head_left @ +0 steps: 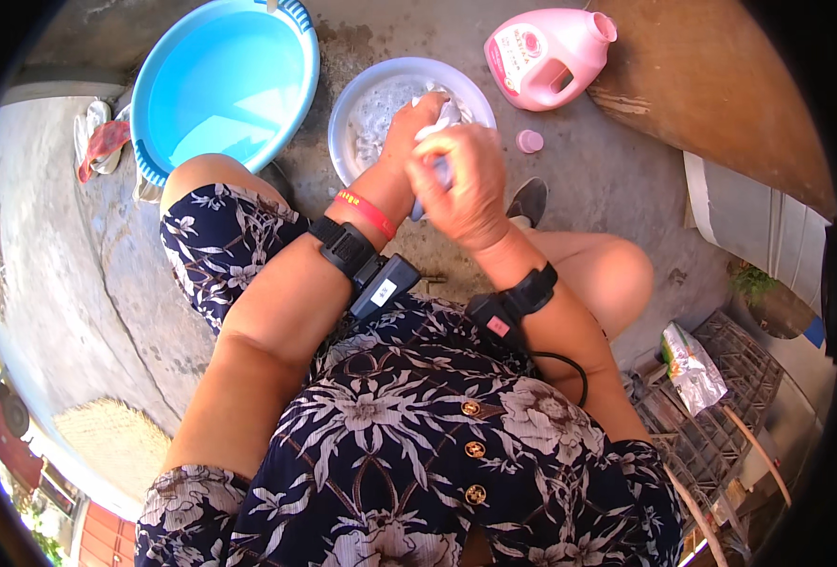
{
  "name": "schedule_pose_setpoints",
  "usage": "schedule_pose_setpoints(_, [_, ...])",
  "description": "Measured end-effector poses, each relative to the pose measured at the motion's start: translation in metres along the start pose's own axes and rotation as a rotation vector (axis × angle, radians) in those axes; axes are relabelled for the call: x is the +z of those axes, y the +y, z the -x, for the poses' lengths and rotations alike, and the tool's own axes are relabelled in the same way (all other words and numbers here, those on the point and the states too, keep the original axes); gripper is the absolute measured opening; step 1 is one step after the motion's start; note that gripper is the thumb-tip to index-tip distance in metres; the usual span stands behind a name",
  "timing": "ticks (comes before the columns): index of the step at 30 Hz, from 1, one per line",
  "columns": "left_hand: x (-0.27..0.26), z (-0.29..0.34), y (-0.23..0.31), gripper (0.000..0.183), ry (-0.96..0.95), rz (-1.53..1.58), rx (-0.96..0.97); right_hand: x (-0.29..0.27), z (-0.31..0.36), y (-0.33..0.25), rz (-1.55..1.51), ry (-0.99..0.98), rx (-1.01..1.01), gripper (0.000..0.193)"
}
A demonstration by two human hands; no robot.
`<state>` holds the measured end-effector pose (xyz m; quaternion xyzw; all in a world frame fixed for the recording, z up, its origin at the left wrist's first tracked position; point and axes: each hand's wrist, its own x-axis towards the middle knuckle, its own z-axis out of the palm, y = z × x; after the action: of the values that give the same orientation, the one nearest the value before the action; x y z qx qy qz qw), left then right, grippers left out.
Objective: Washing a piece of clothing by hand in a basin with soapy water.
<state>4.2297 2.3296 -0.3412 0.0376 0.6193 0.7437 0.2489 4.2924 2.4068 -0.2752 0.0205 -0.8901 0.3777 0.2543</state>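
Over a pale blue-violet basin (336, 130) with sudsy water, my left hand (411, 123) is closed on a wet white cloth (450, 116). My right hand (464, 180) is just nearer to me, at the basin's near right rim, with its fingers curled in against the same cloth. Most of the cloth is hidden by the fingers, and its lower part cannot be made out. Whitish suds and lumps lie in the basin, partly covered by my hands.
A big light-blue tub (311, 71) of water stands to the left. A pink detergent jug (543, 64) stands uncapped at the far right, its pink cap (529, 142) on the concrete floor. My dark shoe (529, 200) is right of the basin. A brown wooden panel (721, 94) borders the right.
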Motion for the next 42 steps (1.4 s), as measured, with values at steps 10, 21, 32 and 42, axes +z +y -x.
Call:
schedule_pose_setpoints(10, [0.025,0.002,0.013,0.025,0.086,0.482,-0.456,0.001,-0.005,0.042,-0.053,0.108,0.484,0.016])
schedule_pose_setpoints(21, [0.028,0.008,0.013,0.026,0.036,0.462,-0.49,0.0,-0.003,0.054,0.019,0.13,0.424,0.012])
schedule_pose_setpoints(32, [0.031,0.013,0.02,0.02,-0.008,0.414,-0.495,-0.006,-0.009,0.057,0.0,0.152,0.488,0.011])
schedule_pose_setpoints(42, [0.028,0.01,0.012,0.027,-0.002,0.48,-0.541,0.0,-0.001,0.045,0.094,0.118,0.321,0.012])
